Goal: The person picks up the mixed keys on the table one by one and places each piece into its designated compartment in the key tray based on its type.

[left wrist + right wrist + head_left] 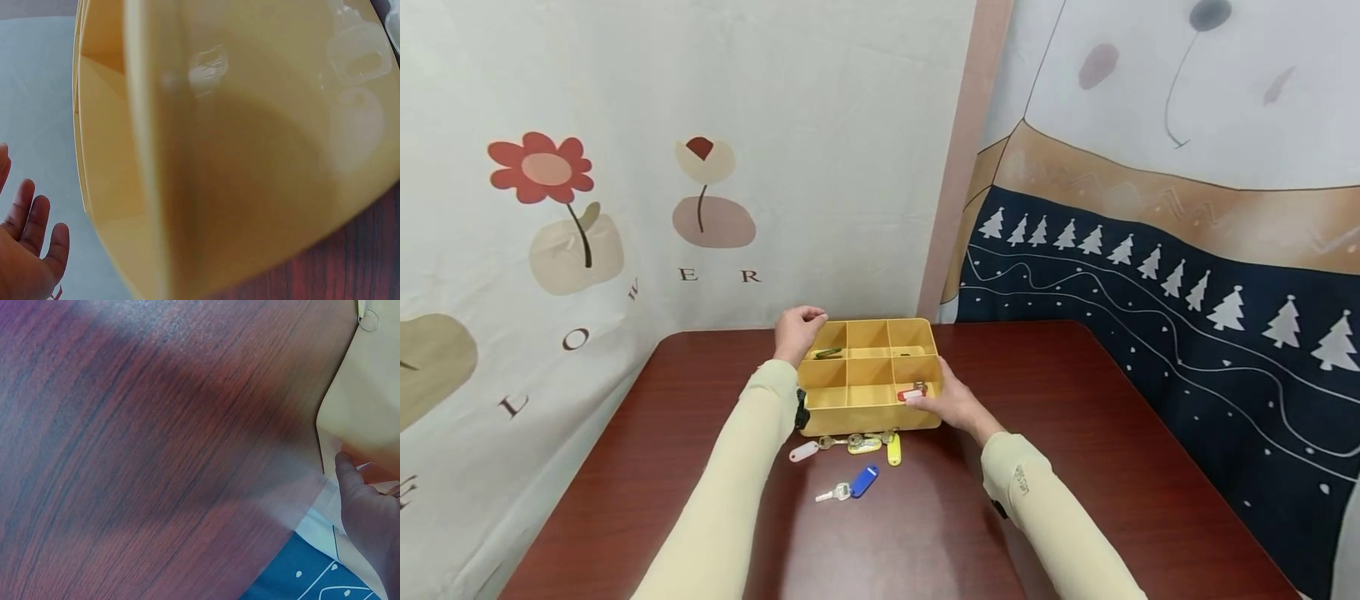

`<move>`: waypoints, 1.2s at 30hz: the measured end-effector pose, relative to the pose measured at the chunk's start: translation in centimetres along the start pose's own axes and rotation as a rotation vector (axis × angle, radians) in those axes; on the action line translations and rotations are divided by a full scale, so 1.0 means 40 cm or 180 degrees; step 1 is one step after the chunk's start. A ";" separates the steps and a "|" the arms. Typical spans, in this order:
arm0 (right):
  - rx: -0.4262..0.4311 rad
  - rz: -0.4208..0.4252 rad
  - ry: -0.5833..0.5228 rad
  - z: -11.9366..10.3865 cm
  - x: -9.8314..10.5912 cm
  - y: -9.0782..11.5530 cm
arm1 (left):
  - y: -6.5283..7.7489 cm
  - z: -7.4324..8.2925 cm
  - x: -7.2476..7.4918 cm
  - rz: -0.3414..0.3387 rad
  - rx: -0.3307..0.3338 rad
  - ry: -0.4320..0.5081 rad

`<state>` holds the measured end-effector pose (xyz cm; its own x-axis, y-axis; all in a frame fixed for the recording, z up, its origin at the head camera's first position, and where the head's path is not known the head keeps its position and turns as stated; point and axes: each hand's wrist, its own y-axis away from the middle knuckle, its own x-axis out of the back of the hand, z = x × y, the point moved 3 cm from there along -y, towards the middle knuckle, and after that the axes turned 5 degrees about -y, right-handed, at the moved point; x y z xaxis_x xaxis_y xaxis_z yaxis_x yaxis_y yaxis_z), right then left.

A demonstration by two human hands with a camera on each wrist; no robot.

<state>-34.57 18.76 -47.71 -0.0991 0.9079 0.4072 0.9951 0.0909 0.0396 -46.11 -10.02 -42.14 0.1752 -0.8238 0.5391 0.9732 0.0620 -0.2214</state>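
A yellow organizer box [865,419] with several square compartments sits at the back of the table. My left hand [797,333] is at its back left corner, fingers loosely bent with nothing between them in the left wrist view. Below that hand, a green key tag [828,353] lies in the back left compartment. My right hand [958,400] grips the box's front right corner, the thumb [350,472] over the front rim and the other fingers along the right side. Close to the thumb, a red key tag [910,395] with its key lies in the front right compartment.
In front of the box lie keys with a pale pink tag [803,452], a yellow-rimmed tag [864,447] and a yellow tag [893,450]. Nearer still is a key with a blue tag [864,482]. A printed cloth [850,167] hangs behind the brown table [700,400].
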 end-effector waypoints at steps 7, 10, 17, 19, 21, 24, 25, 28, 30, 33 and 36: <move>-0.0044 0.0013 0.0058 -0.003 0.007 -0.005 | 0.003 0.005 0.014 -0.0036 -0.0070 -0.0067; -0.0015 0.0015 0.0045 -0.005 0.008 -0.006 | 0.007 0.007 0.021 -0.0076 -0.0112 -0.0066; 0.0076 -0.0015 0.0024 -0.010 0.011 -0.005 | 0.023 0.020 0.035 -0.0227 -0.0112 0.0086; 0.0067 -0.0019 0.0017 -0.013 0.012 -0.003 | 0.027 0.026 0.040 -0.0247 -0.0143 0.0087; 0.0049 -0.0030 -0.0004 -0.015 0.012 -0.003 | 0.032 0.031 0.045 -0.0251 -0.0183 0.0080; 0.0082 -0.0039 -0.0019 -0.016 0.013 -0.004 | 0.040 0.039 0.052 -0.0270 -0.0232 0.0074; 0.0086 -0.0034 -0.0023 -0.015 0.014 -0.005 | 0.044 0.041 0.054 -0.0280 -0.0249 0.0075; 0.0063 -0.0034 -0.0016 -0.009 0.013 -0.006 | 0.060 0.044 0.059 -0.0331 -0.0304 0.0059; 0.0011 -0.0021 -0.0003 -0.003 0.012 -0.002 | 0.072 0.041 0.060 -0.0369 -0.0319 0.0066; -0.0013 -0.0019 -0.0017 0.003 0.008 0.004 | 0.093 0.036 0.064 -0.0416 -0.0357 0.0081; -0.0009 -0.0043 -0.0056 0.008 -0.001 0.009 | 0.118 0.033 0.074 -0.0447 -0.0399 0.0088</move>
<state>-34.21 18.88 -48.00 -0.1124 0.9137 0.3904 0.9937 0.1019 0.0476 -40.81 -11.42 -40.51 0.0331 -0.8347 0.5497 0.9613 -0.1238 -0.2459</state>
